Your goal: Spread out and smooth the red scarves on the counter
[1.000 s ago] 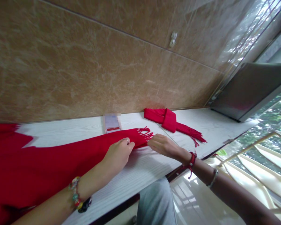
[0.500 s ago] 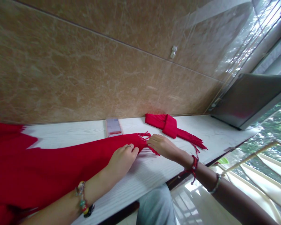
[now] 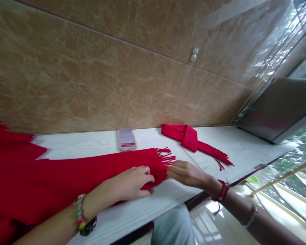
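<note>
A red fringed scarf [image 3: 91, 173] lies stretched along the white counter, its tasselled end towards the right. My left hand [image 3: 134, 182] rests on the scarf near that end, fingers apart, with a ring on one of them. At the tasselled corner, my right hand [image 3: 186, 173] is closed with its fingertips together on the scarf's fringe. Strands fan out just beyond those fingertips. Behind my right hand lies a second red scarf [image 3: 190, 139], folded and wrapped into a neat knot shape, with its fringe pointing right.
A phone [image 3: 126, 139] lies near the brown marbled wall [image 3: 91, 75]. The white counter [image 3: 148, 136] has its front edge close to my leg [image 3: 173, 224]. A grey box-like appliance [image 3: 280, 105] stands at the right end. More red cloth [image 3: 10, 146] is heaped at far left.
My left hand has loosened and opened, shifting slightly towards me. The scarf's end is spread wider and flatter, its fringe fanned out. My right hand has moved a little right and nearer.
</note>
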Motion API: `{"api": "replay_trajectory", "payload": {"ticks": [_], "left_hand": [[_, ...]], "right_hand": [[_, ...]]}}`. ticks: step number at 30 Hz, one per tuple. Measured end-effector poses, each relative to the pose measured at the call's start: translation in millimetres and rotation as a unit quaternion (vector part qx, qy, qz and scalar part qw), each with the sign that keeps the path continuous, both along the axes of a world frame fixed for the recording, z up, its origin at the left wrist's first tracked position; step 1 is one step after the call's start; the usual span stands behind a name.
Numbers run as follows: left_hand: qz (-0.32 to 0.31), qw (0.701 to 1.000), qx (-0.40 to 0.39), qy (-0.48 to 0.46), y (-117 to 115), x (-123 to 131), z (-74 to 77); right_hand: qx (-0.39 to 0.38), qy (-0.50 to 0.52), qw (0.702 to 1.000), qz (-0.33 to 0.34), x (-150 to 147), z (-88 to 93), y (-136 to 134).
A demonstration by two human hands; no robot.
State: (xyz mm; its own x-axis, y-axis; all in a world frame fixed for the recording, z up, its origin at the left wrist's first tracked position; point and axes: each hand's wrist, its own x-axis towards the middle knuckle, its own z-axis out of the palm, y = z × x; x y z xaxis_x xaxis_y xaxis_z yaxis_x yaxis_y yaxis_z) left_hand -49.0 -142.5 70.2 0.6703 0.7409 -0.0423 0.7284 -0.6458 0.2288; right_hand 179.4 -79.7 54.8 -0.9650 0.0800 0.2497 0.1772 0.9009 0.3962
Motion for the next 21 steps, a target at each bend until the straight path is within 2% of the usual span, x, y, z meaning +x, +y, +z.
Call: {"api": "replay_trajectory", "payload": {"ticks": [3,6,8,10,12,13,14,16,18,21], "left_hand": [[-0.069,0.997,0.000,-0.044,10.8,3.2,-2.1],[-0.119,0.992,0.016,-0.048,26.3,11.2,-8.9],[-0.090,0.996,0.024,-0.011,34.7,15.5,-13.4],[0.001,0.998,0.039,0.050,40.3,17.9,-16.5],[0.110,0.985,0.063,0.114,43.5,19.7,-18.7],[0.146,0.977,0.078,0.133,44.8,21.0,-19.8],[0.157,0.974,0.090,0.138,46.1,22.5,-21.1],[0.118,0.982,0.083,0.120,49.8,26.1,-24.1],[0.066,0.993,0.024,0.095,55.1,28.4,-27.1],[0.066,0.992,-0.064,0.087,64.1,27.4,-31.3]], "right_hand": [[-0.011,-0.013,1.000,0.015,6.2,-16.9,-7.5],[-0.024,0.003,1.000,0.020,9.4,-25.3,-8.7],[-0.034,0.017,0.999,0.019,10.8,-26.5,-7.4],[-0.042,0.030,0.998,0.019,12.0,-26.7,-5.7],[-0.045,0.044,0.998,0.016,13.2,-27.5,-4.4],[-0.044,0.050,0.998,0.015,13.8,-28.1,-4.0],[-0.042,0.055,0.998,0.011,14.2,-29.0,-3.7],[-0.040,0.061,0.997,-0.001,15.1,-30.7,-3.7],[-0.041,0.060,0.997,-0.014,16.4,-32.6,-4.1],[-0.054,0.064,0.996,-0.025,19.6,-34.8,-4.1]]}}
